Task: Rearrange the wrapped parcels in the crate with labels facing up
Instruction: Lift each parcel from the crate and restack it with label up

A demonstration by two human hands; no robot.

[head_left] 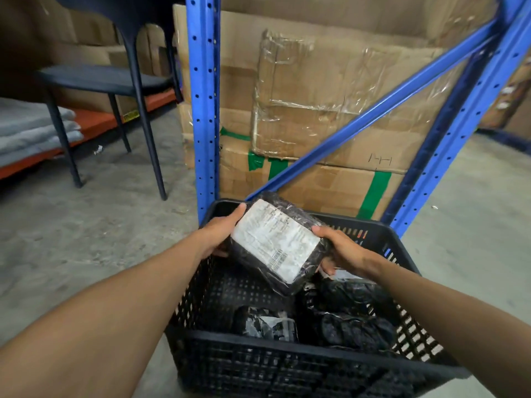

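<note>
A black-wrapped parcel (275, 242) with a white printed label facing up is held above the black plastic crate (287, 360). My left hand (219, 234) grips its left end and my right hand (342, 251) grips its right end. Inside the crate lie other black-wrapped parcels: one at the front left (267, 324) showing a crumpled pale patch, and a dark one at the right (350, 326) with no label visible. A bit of white label (343, 274) shows under my right hand.
The crate stands on a concrete floor against a blue steel rack (204, 110) with a diagonal brace. Taped cardboard boxes (330, 110) fill the rack. A dark chair (115, 81) stands at the left, beside folded grey blankets (31, 130) on an orange shelf.
</note>
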